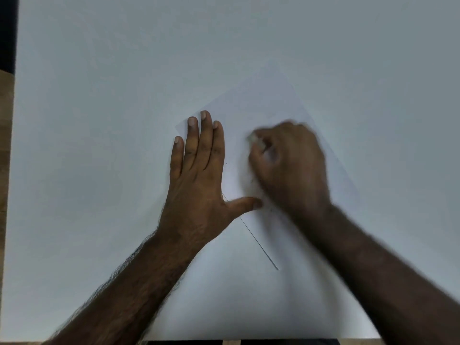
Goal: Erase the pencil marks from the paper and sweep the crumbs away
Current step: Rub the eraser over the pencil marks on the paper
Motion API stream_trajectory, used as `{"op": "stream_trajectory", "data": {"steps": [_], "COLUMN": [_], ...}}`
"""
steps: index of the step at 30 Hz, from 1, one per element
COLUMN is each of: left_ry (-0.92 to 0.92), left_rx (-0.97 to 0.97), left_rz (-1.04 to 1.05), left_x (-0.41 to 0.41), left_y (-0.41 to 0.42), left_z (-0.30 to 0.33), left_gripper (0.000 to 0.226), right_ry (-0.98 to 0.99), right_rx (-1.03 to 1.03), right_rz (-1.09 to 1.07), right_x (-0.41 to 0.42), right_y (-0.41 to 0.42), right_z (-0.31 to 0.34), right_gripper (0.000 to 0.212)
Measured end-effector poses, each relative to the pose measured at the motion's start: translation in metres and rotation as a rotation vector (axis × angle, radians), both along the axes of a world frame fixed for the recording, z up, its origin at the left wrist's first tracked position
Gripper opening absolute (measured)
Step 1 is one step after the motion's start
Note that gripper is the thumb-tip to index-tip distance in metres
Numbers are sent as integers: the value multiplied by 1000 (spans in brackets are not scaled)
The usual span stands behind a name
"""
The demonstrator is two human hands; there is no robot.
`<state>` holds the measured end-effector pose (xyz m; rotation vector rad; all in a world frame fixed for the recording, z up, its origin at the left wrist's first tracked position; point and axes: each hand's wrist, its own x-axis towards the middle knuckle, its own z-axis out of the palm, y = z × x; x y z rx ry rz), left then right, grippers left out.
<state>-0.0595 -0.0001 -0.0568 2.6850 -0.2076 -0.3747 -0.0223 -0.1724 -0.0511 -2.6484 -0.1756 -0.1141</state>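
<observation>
The two forearms enter from the near edge of the table [99, 70], and between them lies the paper [268, 105], a white sheet turned at an angle on the white tabletop, its near-left edge showing as a thin dark line. The left hand [196, 175] lies flat with fingers straight and close together, thumb spread, pressing the sheet's left part down; its fingertips reach the sheet's far-left corner. The right hand [288, 165] is blurred by motion, its fingers curled and pinching a small pale eraser [256, 140] against the paper just right of the left hand. Judged from this, erasing is under way and not finished: a faint grey smudge remains beside the right hand, and a tiny mark shows near the left forefinger. Crumbs are too small to make out, so the sweeping step appears not yet done. The sheet lies near the middle of the table, well apart from the left edge, where a wooden floor [6, 145] shows, and from the near edge. Open tabletop surrounds it on the far, left and right sides, giving room to brush crumbs outward.
</observation>
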Motion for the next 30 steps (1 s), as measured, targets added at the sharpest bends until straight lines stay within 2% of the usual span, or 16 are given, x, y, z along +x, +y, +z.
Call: {"op": "stream_trajectory", "data": {"steps": [3, 5, 9, 11, 13, 16, 18, 22, 24, 26, 28, 30], "left_ry": [10, 13, -67, -39, 1, 10, 12, -95, -60, -7, -1, 4], "left_rx": [11, 13, -4, 1, 3, 12, 19, 12, 10, 6, 6, 22], "left_rz": [-25, -5, 28, 20, -1, -17, 0, 29, 17, -3, -18, -16], "left_x": [1, 2, -2, -1, 0, 2, 2, -2, -2, -1, 0, 1], "left_y": [2, 1, -2, -1, 1, 1, 0, -2, -1, 0, 1, 1], "left_z": [-1, 0, -1, -1, 0, -1, -1, -3, -2, -1, -1, -2], "left_gripper": [139, 137, 99, 111, 134, 139, 138, 98, 110, 132, 138, 139], "right_ry": [-88, -56, 106, 81, -14, -68, -33, 79, 59, -21, -72, -61], "right_rx": [18, 54, 67, 39, 0, -1, 40, 68, 59, 28, 9, 30], "right_rz": [-180, -166, 85, 90, -49, -189, -151, 68, 77, -46, -169, -197], "right_x": [36, 20, -44, -30, 6, 38, 18, -43, -28, 5, 33, 32], "right_y": [-16, -6, 22, 13, -3, -18, -5, 23, 15, 4, -6, -4], "right_z": [1, 2, 6, 4, 0, 0, 0, 5, 4, 0, -1, -1], "right_gripper": [9, 9, 15, 11, 8, 11, 10, 13, 9, 7, 13, 14]}}
